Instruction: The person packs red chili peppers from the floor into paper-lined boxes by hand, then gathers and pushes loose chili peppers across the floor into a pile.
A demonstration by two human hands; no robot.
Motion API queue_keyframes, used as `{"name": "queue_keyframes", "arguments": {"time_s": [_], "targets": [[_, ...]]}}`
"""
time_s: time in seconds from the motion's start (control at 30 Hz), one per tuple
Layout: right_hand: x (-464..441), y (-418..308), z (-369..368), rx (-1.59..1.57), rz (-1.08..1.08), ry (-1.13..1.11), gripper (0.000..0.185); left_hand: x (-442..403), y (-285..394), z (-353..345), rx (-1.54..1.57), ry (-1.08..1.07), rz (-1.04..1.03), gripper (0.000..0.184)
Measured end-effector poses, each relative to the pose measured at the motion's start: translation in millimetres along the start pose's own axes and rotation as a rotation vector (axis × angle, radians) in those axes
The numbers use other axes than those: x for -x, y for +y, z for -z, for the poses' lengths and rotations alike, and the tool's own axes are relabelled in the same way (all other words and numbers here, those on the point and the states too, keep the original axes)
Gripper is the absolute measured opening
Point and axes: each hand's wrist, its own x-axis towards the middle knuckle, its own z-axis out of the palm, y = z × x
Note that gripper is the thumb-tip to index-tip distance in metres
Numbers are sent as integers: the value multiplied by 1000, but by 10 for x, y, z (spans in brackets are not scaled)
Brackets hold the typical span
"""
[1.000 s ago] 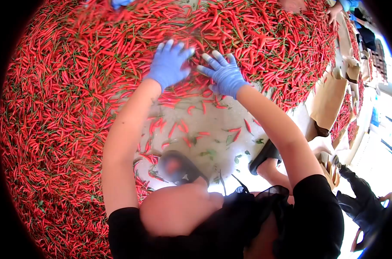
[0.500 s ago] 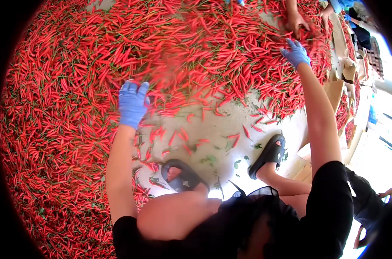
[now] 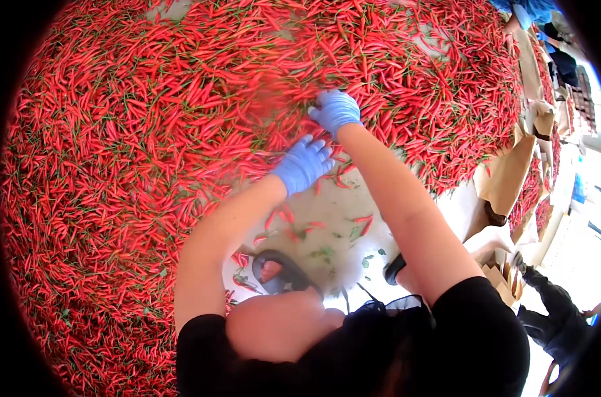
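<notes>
Bright red chili peppers [image 3: 148,119] with green stems lie in a thick layer over the floor. My left hand [image 3: 305,164], in a blue glove, is spread at the near edge of the layer, fingers apart. Just above and to its right, my right hand [image 3: 338,110], also gloved, reaches in among the peppers. Its fingers are bent downward and a little apart, with the tips partly hidden. I see no pepper gripped in either hand. A few loose peppers [image 3: 363,220] lie on the pale floor [image 3: 327,215] below my hands.
My black sandal [image 3: 277,271] stands on the floor near loose leaves [image 3: 323,251]. At the right are brown cardboard pieces [image 3: 509,175] and more peppers beyond them. Another person's blue sleeve [image 3: 532,10] shows at the top right, and a dark-clothed person [image 3: 555,317] at the lower right.
My hands have come together: the left moved right, the right moved left and slightly down. The other person's hand at the upper right has drawn back from the peppers.
</notes>
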Motion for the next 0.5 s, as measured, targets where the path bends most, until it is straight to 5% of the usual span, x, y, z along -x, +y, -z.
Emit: {"name": "queue_keyframes", "arguments": {"time_s": [0.17, 0.33, 0.5], "targets": [[-45, 432, -126, -618, -85, -303, 31, 153, -90, -48, 89, -75, 201, 39], [135, 450, 186, -1360, -273, 134, 31, 587, -359, 25, 2, -64, 709, 40], [877, 482, 277, -1103, 79, -219, 29, 622, -570, 224, 24, 55, 924, 37]]}}
